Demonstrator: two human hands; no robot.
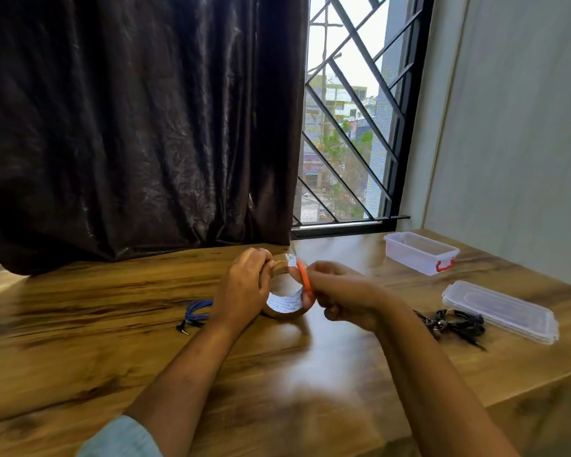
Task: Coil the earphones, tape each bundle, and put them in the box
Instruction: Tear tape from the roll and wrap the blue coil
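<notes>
From my remote seat, the nearest thing is a pale blue sleeve (pixel 119 438) at the lower left, with both bare forearms reaching away over the wooden table (pixel 80 341). They meet at the tape roll (pixel 285 306), which stands on its edge on the tabletop with its hole facing me. The left hand (pixel 244 285) curls round the roll's upper left side. The right hand (pixel 340 298), just right of the roll, has its fingers wrapped round orange-handled scissors (pixel 304 278). The handle runs steeply up and down across the roll's right side, and the blades are too blurred for me to read.

Just left of the roll lie the coiled blue earphones (pixel 197 313), their plug pointing toward the near left, with bare tabletop beyond them. Well right of the roll sit the black earphones (pixel 459 321), a loose bundle with one strand trailing near-right. Touching them on the right is the clear lid (pixel 500 311), lying flat close to the table's right edge. Farther right of the roll the open box (pixel 421 252) runs diagonally, its red latch at the nearer end. Behind the roll hangs a dark curtain (pixel 129 127)
</notes>
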